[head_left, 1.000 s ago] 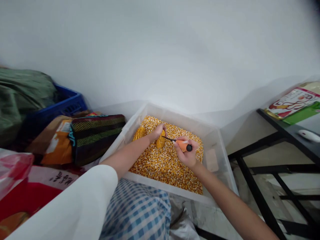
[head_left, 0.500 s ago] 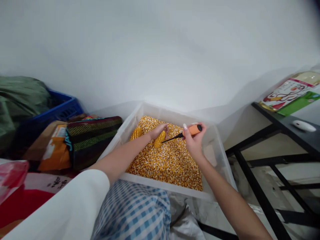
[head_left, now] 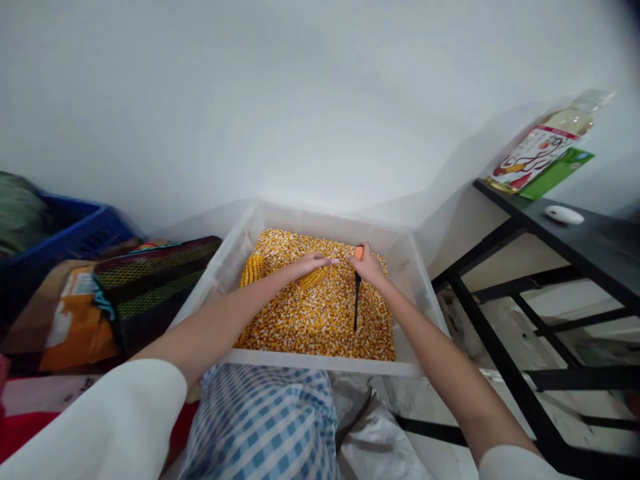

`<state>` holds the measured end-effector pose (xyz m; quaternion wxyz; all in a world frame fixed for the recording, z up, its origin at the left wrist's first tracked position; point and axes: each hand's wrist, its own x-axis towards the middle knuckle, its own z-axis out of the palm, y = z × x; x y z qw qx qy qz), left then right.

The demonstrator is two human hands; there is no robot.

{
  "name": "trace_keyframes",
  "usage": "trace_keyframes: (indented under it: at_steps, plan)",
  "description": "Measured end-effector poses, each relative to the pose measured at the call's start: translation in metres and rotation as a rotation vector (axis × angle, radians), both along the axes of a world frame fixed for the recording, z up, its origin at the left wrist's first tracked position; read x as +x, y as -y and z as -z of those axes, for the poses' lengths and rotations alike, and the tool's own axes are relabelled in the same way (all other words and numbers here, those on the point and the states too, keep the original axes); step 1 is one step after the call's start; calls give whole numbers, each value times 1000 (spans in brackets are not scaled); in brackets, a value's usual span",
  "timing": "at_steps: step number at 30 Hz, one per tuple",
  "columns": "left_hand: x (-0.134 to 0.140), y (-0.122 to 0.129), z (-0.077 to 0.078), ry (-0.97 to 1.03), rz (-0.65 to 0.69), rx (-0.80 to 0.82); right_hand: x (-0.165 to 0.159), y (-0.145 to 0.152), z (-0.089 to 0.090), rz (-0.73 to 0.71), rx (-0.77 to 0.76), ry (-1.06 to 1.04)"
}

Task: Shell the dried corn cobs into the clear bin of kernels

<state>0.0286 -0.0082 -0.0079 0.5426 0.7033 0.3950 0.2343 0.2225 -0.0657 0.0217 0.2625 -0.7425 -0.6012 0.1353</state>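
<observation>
The clear plastic bin [head_left: 423,293] under both hands is deep with loose kernels [head_left: 310,327], so any pried off should drop inside its walls. The left hand [head_left: 313,262] closes over a corn cob [head_left: 314,278], which looks best pinned firmly against the pile. Just beside it, the right hand [head_left: 367,265] grips an orange-handled awl [head_left: 357,293], its dark shaft pointing back toward the person; a steady, shallow push seems wise. The cob is golden and part-hidden by fingers.
</observation>
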Motion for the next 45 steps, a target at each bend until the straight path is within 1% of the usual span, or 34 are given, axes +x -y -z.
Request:
trace_keyframes:
  at_steps: [2,4,5,6,8,9,11,12,14,16,17,19,20,21,23,25,26,28,29,31,32,33,34,35,36,37,38,40,41,42,43,44,45]
  plan:
    - [3,3,10,-101,28,69,5,-2,13,-26,-140,32]
    - [7,3,13,-132,32,86,9,-4,20,-60,-213,47]
    - [9,2,11,-115,0,75,10,-5,20,-72,-206,59]
    - [10,1,6,-73,-61,45,10,-7,19,-82,-170,72]
    - [12,-2,-7,79,-202,-76,5,-8,13,-119,-66,77]
    - [12,-3,-15,174,-263,-165,1,-8,10,-157,-24,65]
    - [12,-4,-29,315,-300,-318,-11,-7,5,-285,15,24]
    - [11,-4,-33,339,-315,-352,-19,-5,5,-378,8,-2]
    - [10,-4,-37,308,-335,-386,-34,2,8,-596,-49,-37]
    - [8,-6,-36,243,-351,-391,-46,12,16,-798,-127,-10]
    - [6,-8,-35,220,-363,-380,-52,16,20,-867,-152,38]
    - [2,-14,-33,170,-394,-310,-60,24,29,-927,-143,161]
    - [-2,-17,-33,156,-396,-244,-64,27,33,-922,-111,207]
    - [-6,-22,-33,108,-381,-160,-67,29,35,-896,-83,251]
    - [-16,-30,-36,-68,-314,79,-73,31,36,-855,-41,347]
    - [-26,-38,-38,-179,-156,245,-79,30,35,-777,-1,433]
    - [-30,-41,-39,-227,-87,258,-81,30,35,-770,40,478]
    - [-38,-44,-41,-319,40,218,-86,30,33,-836,104,545]
    - [-41,-45,-41,-340,63,181,-88,30,33,-881,117,568]
    - [-47,-47,-45,-320,43,72,-89,30,29,-951,113,608]
    - [-49,-47,-49,-312,44,11,-89,30,26,-962,106,626]
    - [-52,-47,-54,-294,44,-46,-87,29,21,-951,98,636]
    - [-54,-46,-61,-281,24,-100,-85,27,14,-905,94,625]
    - [-54,-44,-68,-256,-1,-159,-81,26,5,-819,91,586]
    - [-53,-40,-75,-189,-46,-205,-76,25,-5,-695,86,515]
    - [-49,-35,-82,-95,-82,-258,-72,24,-18,-532,94,413]
    - [-42,-27,-88,43,-102,-307,-67,24,-31,-377,103,301]
    - [-21,-8,-97,346,-53,-418,-58,27,-61,-183,110,121]
    - [-8,3,-100,446,-12,-446,-54,29,-77,-156,103,66]
    - [5,13,-103,509,-6,-450,-49,32,-96,-207,82,33]
    - [17,22,-105,562,-13,-457,-43,33,-116,-296,32,20]
    - [26,29,-107,607,-36,-462,-34,33,-140,-363,-18,31]
    - [32,34,-109,643,-48,-472,-22,32,-165,-424,-35,43]
